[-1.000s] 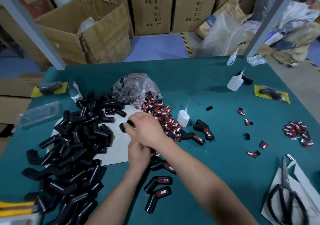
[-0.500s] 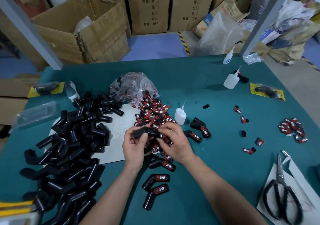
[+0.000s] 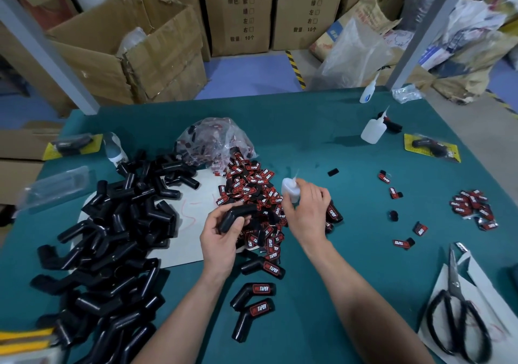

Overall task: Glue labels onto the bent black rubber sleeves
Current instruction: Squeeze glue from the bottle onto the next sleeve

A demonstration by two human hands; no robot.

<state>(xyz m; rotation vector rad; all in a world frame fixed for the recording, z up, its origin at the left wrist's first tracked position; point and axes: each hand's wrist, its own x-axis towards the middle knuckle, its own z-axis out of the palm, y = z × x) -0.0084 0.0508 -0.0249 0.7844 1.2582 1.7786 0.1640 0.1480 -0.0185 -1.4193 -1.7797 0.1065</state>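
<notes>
My left hand [image 3: 218,240] grips a bent black rubber sleeve [image 3: 236,216] just above the table, near the heap of red-and-black labels [image 3: 252,189]. My right hand [image 3: 307,212] is curled around a small white glue bottle [image 3: 290,189] with a thin nozzle, to the right of that heap. A big pile of bare black sleeves [image 3: 112,237] covers the left side. Several sleeves with labels on them [image 3: 253,299] lie in front of my hands, and more sit behind my right hand, partly hidden.
Black scissors [image 3: 459,313] lie on white paper at the lower right. Loose labels [image 3: 473,206] are scattered on the right. Two more glue bottles [image 3: 372,130] stand at the back right. A plastic bag of labels [image 3: 213,142] sits behind the heap. Cardboard boxes stand beyond the green table [image 3: 336,265].
My right hand left the sleeve and moved right to take hold of the glue bottle. My left hand kept the sleeve and stayed near the label heap.
</notes>
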